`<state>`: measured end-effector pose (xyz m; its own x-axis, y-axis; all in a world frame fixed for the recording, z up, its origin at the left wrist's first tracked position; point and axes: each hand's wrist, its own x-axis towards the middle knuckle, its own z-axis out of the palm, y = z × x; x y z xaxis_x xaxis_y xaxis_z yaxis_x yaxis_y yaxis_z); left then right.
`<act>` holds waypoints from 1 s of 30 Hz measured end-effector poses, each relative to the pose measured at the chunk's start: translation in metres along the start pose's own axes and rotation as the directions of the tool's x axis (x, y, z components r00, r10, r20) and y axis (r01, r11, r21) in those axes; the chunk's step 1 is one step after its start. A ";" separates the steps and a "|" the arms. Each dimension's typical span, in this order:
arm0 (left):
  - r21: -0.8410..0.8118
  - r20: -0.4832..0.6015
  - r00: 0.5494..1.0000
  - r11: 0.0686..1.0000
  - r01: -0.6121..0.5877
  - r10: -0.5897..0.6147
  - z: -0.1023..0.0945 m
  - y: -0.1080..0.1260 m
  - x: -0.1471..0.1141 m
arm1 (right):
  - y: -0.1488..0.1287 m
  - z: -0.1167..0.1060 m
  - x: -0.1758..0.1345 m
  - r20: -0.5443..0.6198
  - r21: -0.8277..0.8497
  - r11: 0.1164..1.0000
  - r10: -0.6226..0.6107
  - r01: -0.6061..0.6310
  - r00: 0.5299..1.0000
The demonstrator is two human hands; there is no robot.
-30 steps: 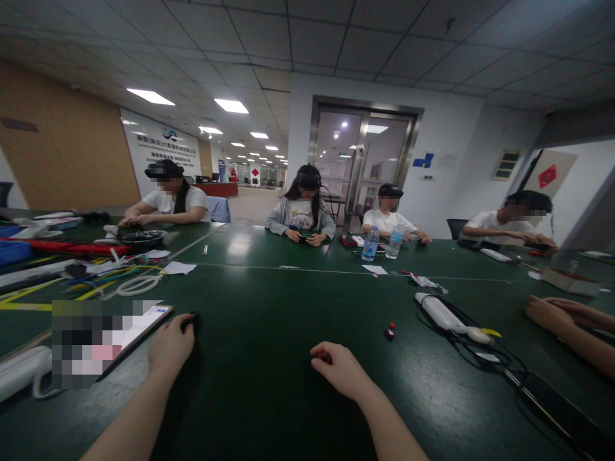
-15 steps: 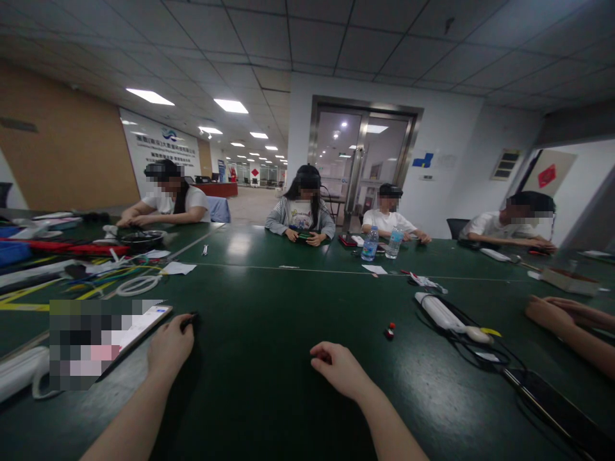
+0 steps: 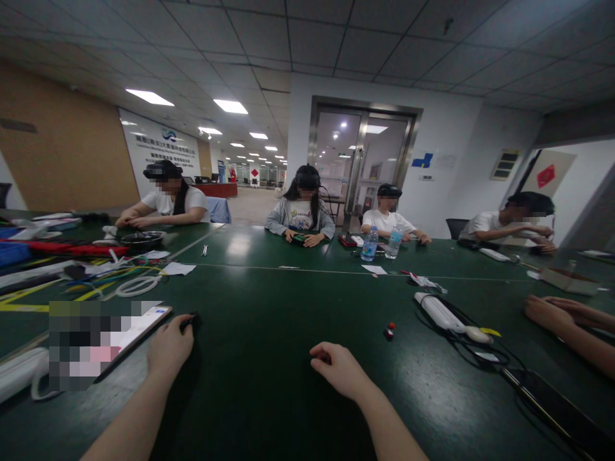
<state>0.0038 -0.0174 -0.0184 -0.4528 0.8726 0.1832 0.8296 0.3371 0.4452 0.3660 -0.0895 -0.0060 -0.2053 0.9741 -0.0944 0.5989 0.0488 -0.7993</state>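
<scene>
Head view: on the worktop (image 3: 259,320), the left hand (image 3: 170,349) pinches a small black object (image 3: 189,321) just beside a lit-screen device (image 3: 141,325); well apart, the right hand (image 3: 340,369) curls loosely, palm hidden, so whether it grips anything I cannot tell.

Dim overall; ceiling lights (image 3: 230,106) glow at far left, pale glare patches the dark table (image 3: 259,358), and edges look stretched.

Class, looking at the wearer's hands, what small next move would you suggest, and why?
Perhaps bring the right hand toward the small dark object: the left hand holds it beside the lit screen, while the right is loosely curled, well apart, with nothing visible in it.
</scene>
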 end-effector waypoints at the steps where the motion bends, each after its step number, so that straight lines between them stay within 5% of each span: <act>1: -0.003 0.001 1.000 1.000 -0.003 0.003 -0.001 0.001 -0.001 | 0.000 0.000 0.000 0.002 0.003 1.000 0.003 -0.003 1.000; 7: -0.046 0.065 0.988 0.989 -0.137 0.140 -0.003 0.023 -0.018 | -0.003 0.001 0.000 -0.011 0.012 1.000 0.006 -0.006 1.000; 10: -0.122 0.164 0.924 0.937 -0.328 0.345 0.006 0.050 -0.043 | -0.010 0.003 0.000 -0.080 0.057 0.998 -0.014 0.019 0.997; 13: -0.260 0.281 0.780 0.826 -0.499 0.560 0.014 0.079 -0.083 | -0.019 0.005 -0.001 -0.148 0.075 0.994 -0.073 0.084 0.986; 15: -0.455 0.362 0.602 0.698 -0.553 0.712 0.015 0.093 -0.108 | -0.024 0.004 -0.005 -0.160 0.040 0.989 -0.133 0.141 0.978; 17: -0.568 0.420 0.458 0.620 -0.541 0.784 0.013 0.100 -0.126 | -0.029 0.001 -0.009 -0.072 -0.039 0.981 -0.190 0.188 0.979; 18: -0.598 0.435 0.420 0.604 -0.527 0.796 0.011 0.102 -0.131 | -0.031 0.000 -0.011 0.006 -0.078 0.976 -0.205 0.205 0.979; 21: -0.639 0.467 0.401 0.614 -0.463 0.788 0.006 0.102 -0.133 | -0.033 0.000 -0.015 0.167 -0.126 0.969 -0.192 0.214 0.967; 25: -0.647 0.507 0.392 0.639 -0.416 0.768 0.003 0.102 -0.128 | -0.032 0.005 -0.015 0.188 -0.128 0.971 -0.178 0.204 0.966; 28: -0.636 0.523 0.399 0.657 -0.406 0.753 0.002 0.103 -0.127 | -0.025 0.003 -0.008 0.068 -0.037 0.983 -0.179 0.182 0.982; 30: -0.626 0.528 0.412 0.668 -0.401 0.742 0.001 0.103 -0.127 | -0.016 -0.004 -0.001 -0.140 0.075 0.986 -0.137 0.149 0.981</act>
<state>0.1467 -0.0931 0.0035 0.6021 0.7963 -0.0573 0.5314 -0.3462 0.7731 0.3597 -0.0902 0.0097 -0.1753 0.9794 0.1001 0.5017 0.1763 -0.8469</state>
